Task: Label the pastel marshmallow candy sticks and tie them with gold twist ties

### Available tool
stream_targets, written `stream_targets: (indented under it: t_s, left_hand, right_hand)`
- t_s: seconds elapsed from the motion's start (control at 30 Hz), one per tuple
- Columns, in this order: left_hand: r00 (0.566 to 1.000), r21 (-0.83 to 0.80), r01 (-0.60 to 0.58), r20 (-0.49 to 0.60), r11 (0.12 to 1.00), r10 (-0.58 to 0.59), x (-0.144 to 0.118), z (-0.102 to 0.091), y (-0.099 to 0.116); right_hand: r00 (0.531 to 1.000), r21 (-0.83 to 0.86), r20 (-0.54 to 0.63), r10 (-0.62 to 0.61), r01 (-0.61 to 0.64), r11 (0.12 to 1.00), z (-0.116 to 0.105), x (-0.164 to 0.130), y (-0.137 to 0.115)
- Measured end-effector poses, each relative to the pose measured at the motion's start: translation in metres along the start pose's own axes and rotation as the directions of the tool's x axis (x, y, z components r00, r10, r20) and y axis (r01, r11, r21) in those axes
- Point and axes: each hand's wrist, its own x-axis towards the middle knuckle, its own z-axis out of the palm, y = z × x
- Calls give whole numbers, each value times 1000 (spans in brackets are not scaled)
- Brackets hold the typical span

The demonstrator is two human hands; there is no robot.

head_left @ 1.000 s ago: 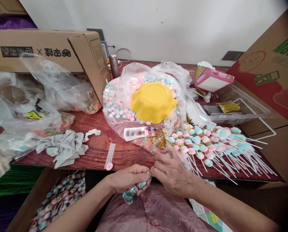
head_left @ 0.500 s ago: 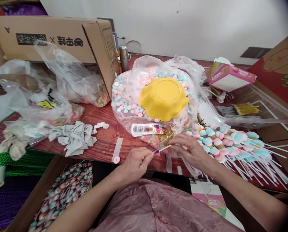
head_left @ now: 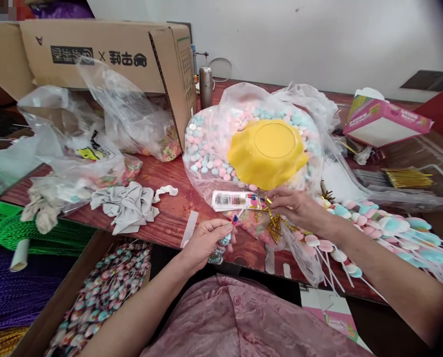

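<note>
Left hand (head_left: 205,241) pinched shut on a wrapped candy stick (head_left: 221,248), stick end up, held low at the table edge (head_left: 161,233) so the neck is free for tying. Right hand (head_left: 297,208), at three o'clock of it, fingers closed on a gold twist tie (head_left: 275,223) from the loose bunch. At twelve o'clock sits the yellow bowl (head_left: 268,153) on the bag of pastel candies (head_left: 206,148); finished skewers (head_left: 373,223) fan out at three o'clock

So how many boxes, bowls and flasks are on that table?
Cardboard box: 1
Pink box: 1
Yellow bowl: 1
Metal flask: 1
Total: 4
</note>
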Motion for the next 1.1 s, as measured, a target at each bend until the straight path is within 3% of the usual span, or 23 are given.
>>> stream_targets:
  t_s: [0.13, 0.3, 0.4, 0.47, 0.63, 0.83, 0.93, 1.03, 1.1]
  left_hand:
    - [999, 59, -49, 16, 997, 49, 11, 14, 0]
    - [988, 7, -135, 73, 991, 134, 19, 37, 1]
    - [985, -115, -138, 88, 984, 148, 15, 44, 1]
    - [982, -165, -148, 92, 975, 164, 12, 46, 0]
    - [990, -278, -115, 49, 954, 133, 6, 42, -6]
    - [999, -327, -43, -18, 944, 39, 2, 30, -13]
    - [998, -269, -43, -63, 962, 27, 4, 25, -16]
    - [991, -40, -102, -92, 994, 98, 6, 27, -20]
    - [979, 126, -188, -52, 974, 196, 9, 33, -22]
  right_hand:
    - [965, 348, -244, 100, -9, 937, -23, -18, -18]
    - [930, 335, -320, 182, -69, 940, -12, -35, -74]
    - [906, 393, -284, 314, -188, 900, 6, -34, -93]
    - [911, 430, -234, 338, -215, 877, 16, -31, -99]
    - [919, 524, -197, 343, -196, 829, 32, -29, -108]
    - [940, 655, -137, 313, -151, 741, 43, -39, -99]
    - [901, 653, -262, 346, -98, 751, 45, -47, -95]
    - [809, 619, -457, 369, -9, 785, 43, -49, -99]
    - [784, 580, -517, 343, 26, 814, 41, -44, -105]
